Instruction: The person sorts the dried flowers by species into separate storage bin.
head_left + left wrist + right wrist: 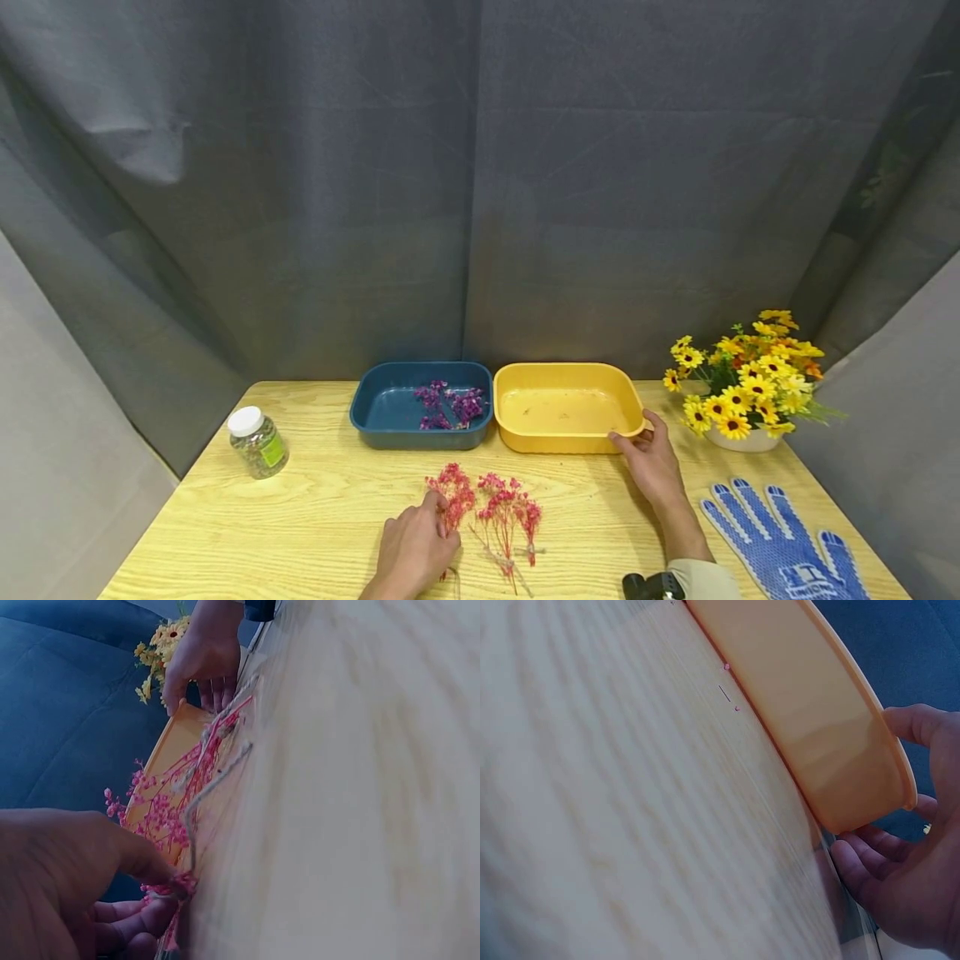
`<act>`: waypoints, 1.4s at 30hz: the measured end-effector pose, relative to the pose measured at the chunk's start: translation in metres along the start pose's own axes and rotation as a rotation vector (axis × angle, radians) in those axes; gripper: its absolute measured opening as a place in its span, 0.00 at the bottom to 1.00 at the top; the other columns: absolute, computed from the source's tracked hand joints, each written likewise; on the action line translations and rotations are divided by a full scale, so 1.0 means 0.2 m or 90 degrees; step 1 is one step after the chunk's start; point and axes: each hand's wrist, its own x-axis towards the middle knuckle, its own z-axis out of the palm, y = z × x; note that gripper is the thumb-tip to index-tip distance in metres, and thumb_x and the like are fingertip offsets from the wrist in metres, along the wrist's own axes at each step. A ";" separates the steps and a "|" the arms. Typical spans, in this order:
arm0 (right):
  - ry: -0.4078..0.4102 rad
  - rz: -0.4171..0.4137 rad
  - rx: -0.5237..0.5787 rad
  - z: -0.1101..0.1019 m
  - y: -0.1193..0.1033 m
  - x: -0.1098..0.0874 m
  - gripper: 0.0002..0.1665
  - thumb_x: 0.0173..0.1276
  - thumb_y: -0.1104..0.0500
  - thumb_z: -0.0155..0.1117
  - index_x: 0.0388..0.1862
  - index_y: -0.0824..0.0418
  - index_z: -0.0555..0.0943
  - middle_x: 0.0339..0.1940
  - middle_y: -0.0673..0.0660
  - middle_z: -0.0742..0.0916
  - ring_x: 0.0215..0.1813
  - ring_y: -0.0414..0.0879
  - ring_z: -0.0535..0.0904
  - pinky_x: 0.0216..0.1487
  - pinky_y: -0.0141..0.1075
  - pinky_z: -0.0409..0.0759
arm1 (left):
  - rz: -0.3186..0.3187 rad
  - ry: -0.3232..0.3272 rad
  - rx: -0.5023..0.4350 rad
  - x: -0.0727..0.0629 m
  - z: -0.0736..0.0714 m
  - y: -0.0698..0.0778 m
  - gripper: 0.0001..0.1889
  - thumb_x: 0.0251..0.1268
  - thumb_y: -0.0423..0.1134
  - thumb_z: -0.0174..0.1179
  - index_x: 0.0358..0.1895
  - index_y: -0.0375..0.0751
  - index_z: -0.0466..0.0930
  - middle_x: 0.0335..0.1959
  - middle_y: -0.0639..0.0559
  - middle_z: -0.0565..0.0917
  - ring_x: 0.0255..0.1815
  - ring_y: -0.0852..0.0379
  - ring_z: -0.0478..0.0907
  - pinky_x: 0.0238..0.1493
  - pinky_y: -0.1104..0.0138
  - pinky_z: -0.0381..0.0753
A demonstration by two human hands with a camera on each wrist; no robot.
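Note:
My left hand (pixel 418 542) is low in the middle of the head view, its thumb and fingers pinching a bunch of pink dried flowers (pixel 454 490) near the tabletop. Right beside it lie more pink dried flowers (pixel 501 508), their stems tied with twine. At the near right corner of a yellow plastic basin (pixel 558 444), my right hand (pixel 654 462) grips with the thumb on the rim and the fingers round the corner. In the right wrist view the basin (pixel 802 712) stands on the table with the fingertips at its lower edge.
A dark blue basin (pixel 420 440) holding purple dried flowers (pixel 467 406) adjoins the yellow one. A white-lidded jar (pixel 258 446) stands left. To the right are a pot of yellow flowers (pixel 750 383) and a blue glove (pixel 787 542). Dark curtain (pixel 375 183) hangs behind the table.

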 end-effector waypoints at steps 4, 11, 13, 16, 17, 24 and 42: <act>0.000 0.000 0.007 0.00 0.00 0.00 0.53 0.69 0.41 0.59 0.79 0.54 0.40 0.70 0.68 0.69 0.69 0.61 0.70 0.66 0.54 0.66 | 0.005 0.027 -0.020 0.01 -0.02 -0.02 0.13 0.52 0.44 0.65 0.42 0.49 0.79 0.14 0.69 0.71 0.14 0.69 0.65 0.25 0.69 0.65; -0.002 -0.003 0.013 0.00 0.01 0.01 0.54 0.68 0.39 0.59 0.79 0.54 0.41 0.70 0.68 0.69 0.69 0.61 0.69 0.67 0.54 0.66 | 0.011 0.025 -0.044 0.02 -0.03 -0.04 0.13 0.51 0.42 0.63 0.42 0.50 0.80 0.19 0.70 0.77 0.18 0.71 0.70 0.25 0.70 0.69; -0.004 -0.001 0.015 0.00 0.01 0.01 0.54 0.68 0.39 0.59 0.79 0.54 0.41 0.70 0.68 0.69 0.70 0.61 0.69 0.67 0.55 0.66 | 0.007 0.022 -0.048 0.02 -0.03 -0.04 0.13 0.50 0.43 0.64 0.42 0.51 0.80 0.19 0.70 0.77 0.19 0.71 0.71 0.25 0.70 0.69; -0.006 0.002 0.013 0.00 0.01 0.01 0.54 0.68 0.39 0.59 0.79 0.54 0.40 0.71 0.68 0.68 0.70 0.62 0.68 0.67 0.55 0.65 | -0.008 0.010 -0.068 0.02 -0.03 -0.04 0.13 0.51 0.43 0.65 0.42 0.51 0.80 0.19 0.70 0.77 0.18 0.70 0.71 0.24 0.70 0.69; -0.005 0.005 0.014 0.00 0.01 0.01 0.54 0.68 0.39 0.60 0.79 0.53 0.40 0.71 0.68 0.68 0.70 0.62 0.68 0.68 0.55 0.65 | -0.011 0.009 -0.078 0.03 -0.02 -0.05 0.13 0.51 0.43 0.65 0.42 0.51 0.80 0.19 0.69 0.77 0.18 0.69 0.71 0.24 0.70 0.69; -0.011 -0.001 0.016 -0.01 0.00 0.00 0.55 0.68 0.38 0.60 0.79 0.54 0.39 0.71 0.68 0.68 0.70 0.61 0.68 0.67 0.55 0.65 | -0.020 0.034 -0.151 0.04 -0.05 -0.04 0.13 0.53 0.37 0.61 0.44 0.47 0.81 0.20 0.65 0.79 0.17 0.68 0.71 0.22 0.70 0.69; -0.011 0.008 0.018 -0.01 0.01 0.00 0.56 0.67 0.39 0.60 0.80 0.53 0.39 0.71 0.68 0.67 0.71 0.62 0.67 0.68 0.55 0.65 | 0.040 0.103 -0.219 0.10 -0.10 0.13 0.16 0.53 0.39 0.65 0.47 0.52 0.80 0.24 0.67 0.80 0.11 0.69 0.60 0.18 0.72 0.63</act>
